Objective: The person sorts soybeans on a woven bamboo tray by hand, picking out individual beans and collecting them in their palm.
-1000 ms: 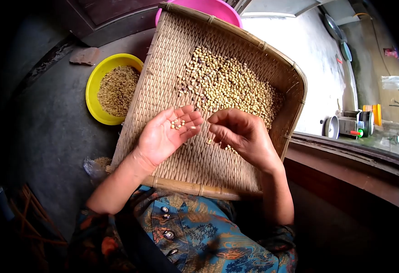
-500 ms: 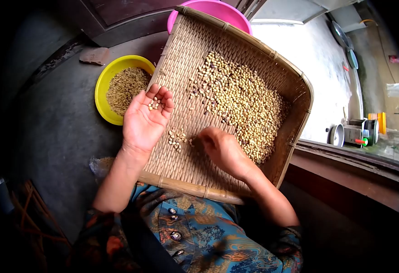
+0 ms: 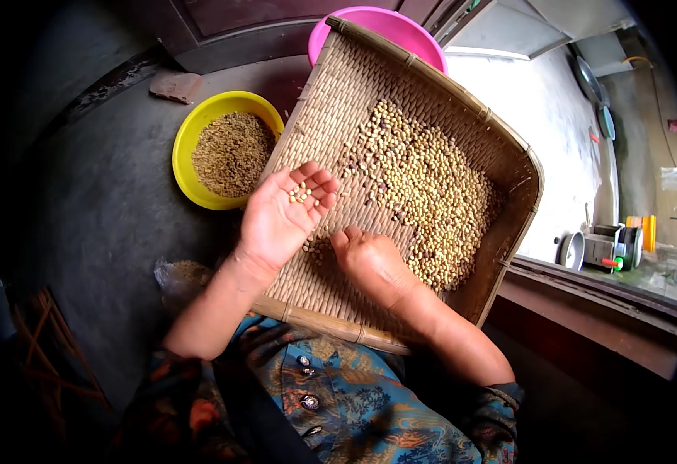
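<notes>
In the head view, at the centre of the frame, holds a few small, pale yellow, oval beans on the fingers of the left hand, palm up and half open, with fingers slightly curled. Just right of there, lower, holds the right hand narrow and knuckles up, fingers bent inward, over a large, tan, woven tray with a bamboo rim. Cannot tell whether pinching anything there, with the fingertips mostly hidden.

Between the hands, on the weave, shows a small scatter of loose beans. From the centre to the right of the tray, spreads into a broad layer of pale beans mixed with some dark ones.

At upper left, near the tray's left edge, shows a round, bright yellow plastic bowl with small brownish grains inside. Above and left of that, shows a flat, reddish brick on the grey floor. At top centre, partly hidden behind the tray, shows a round pink plastic basin. At lower left, beside the left forearm, shows a clear plastic bag.
</notes>
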`<action>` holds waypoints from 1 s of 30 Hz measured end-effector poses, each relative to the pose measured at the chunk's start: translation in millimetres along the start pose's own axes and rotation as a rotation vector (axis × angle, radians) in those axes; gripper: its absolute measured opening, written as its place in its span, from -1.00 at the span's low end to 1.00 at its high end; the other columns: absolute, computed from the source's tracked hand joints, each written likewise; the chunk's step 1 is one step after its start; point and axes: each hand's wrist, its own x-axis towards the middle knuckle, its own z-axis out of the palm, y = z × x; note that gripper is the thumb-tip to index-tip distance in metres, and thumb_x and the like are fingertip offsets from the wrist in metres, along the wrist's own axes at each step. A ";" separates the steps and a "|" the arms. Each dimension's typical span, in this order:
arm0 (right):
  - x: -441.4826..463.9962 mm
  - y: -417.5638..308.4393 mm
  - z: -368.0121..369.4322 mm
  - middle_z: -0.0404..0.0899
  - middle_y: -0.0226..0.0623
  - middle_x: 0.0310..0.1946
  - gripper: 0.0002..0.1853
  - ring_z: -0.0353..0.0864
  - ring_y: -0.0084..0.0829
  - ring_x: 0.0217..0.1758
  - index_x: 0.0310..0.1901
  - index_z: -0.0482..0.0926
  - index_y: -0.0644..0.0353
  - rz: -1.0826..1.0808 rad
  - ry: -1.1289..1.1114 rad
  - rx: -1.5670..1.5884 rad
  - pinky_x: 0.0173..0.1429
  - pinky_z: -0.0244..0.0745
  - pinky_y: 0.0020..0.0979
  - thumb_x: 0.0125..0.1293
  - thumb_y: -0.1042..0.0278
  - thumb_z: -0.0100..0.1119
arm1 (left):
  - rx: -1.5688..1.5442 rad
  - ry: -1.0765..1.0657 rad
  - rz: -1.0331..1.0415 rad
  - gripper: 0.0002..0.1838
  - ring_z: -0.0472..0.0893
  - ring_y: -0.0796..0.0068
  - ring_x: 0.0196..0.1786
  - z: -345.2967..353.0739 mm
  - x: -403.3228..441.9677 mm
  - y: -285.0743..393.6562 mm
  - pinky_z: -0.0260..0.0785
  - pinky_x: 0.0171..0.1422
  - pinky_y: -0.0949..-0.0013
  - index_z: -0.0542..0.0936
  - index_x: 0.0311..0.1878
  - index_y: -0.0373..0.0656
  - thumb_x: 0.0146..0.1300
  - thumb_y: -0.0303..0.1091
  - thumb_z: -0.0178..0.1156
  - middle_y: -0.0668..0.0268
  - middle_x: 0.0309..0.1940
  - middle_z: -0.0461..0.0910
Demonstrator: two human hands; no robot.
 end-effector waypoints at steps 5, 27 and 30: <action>1.3 -0.1 1.3 0.54 -0.09 -0.44 -0.86 0.64 -0.13 -0.46 -0.27 0.41 0.28 0.068 0.006 0.083 -0.40 0.57 -0.21 0.14 0.48 0.10 | -0.023 -0.064 -0.058 -0.54 0.44 0.09 0.27 -1.8 0.2 -2.6 0.26 0.41 0.07 0.48 0.13 -0.33 0.51 -0.11 -0.17 0.04 0.10 0.52; -1.7 19.5 -21.9 0.51 0.12 0.07 -0.67 0.62 0.00 -0.06 0.06 0.51 0.47 0.262 0.108 0.325 0.10 0.60 -0.20 0.27 0.65 -0.04 | -0.111 0.120 0.006 -0.75 0.42 0.42 -0.32 0.2 -1.5 3.5 0.33 -0.24 0.41 0.47 -0.07 -0.26 0.49 -0.27 -0.08 0.25 -0.27 0.47; -19.5 7.6 -20.9 0.41 0.15 0.23 -0.59 0.52 -0.01 0.15 0.13 0.48 0.48 0.154 0.022 0.168 0.30 0.46 -0.26 0.22 0.64 -0.04 | -0.117 0.119 -0.012 -0.76 0.42 0.42 -0.31 -1.7 -1.0 1.8 0.32 -0.23 0.40 0.47 -0.05 -0.25 0.48 -0.28 -0.07 0.25 -0.27 0.46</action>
